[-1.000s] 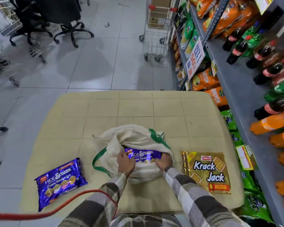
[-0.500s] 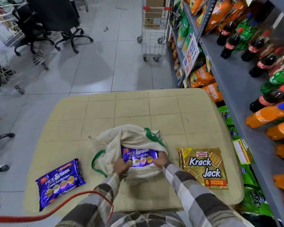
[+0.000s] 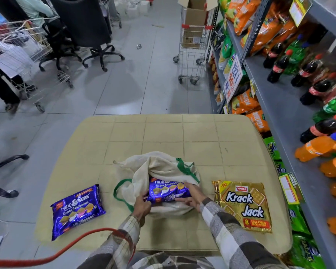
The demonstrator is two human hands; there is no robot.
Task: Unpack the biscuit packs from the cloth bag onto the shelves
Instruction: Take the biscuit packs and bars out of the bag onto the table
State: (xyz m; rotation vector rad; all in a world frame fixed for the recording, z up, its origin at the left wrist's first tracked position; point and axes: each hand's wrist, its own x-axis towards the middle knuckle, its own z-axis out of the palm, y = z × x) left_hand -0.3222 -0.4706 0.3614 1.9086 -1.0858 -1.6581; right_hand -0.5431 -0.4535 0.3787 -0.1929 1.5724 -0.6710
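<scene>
Pulling a purple pack [image 3: 168, 191] from the bag [image 3: 163, 167], my left fingers [image 3: 146, 199] curl round its near end and my right fingers [image 3: 190, 186] pinch the other. A second purple pack [image 3: 78, 208] lies left of the bag and a gold pack [image 3: 244, 206] right of it, both on the surface [image 3: 163, 133]. I judge none has reached the shelves [image 3: 279, 105].

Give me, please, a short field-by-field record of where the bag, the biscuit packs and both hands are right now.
Surface: beige table beside the shelves
Bag: cloth bag mid-table, mouth open
In hand: purple Hide & Seek pack, partly out of the bag's mouth
Grip: left hand on the pack's left end, right hand on its right end
Left of bag: second Hide & Seek pack, lying flat
Right of bag: Krack Jack pack, lying flat
</scene>
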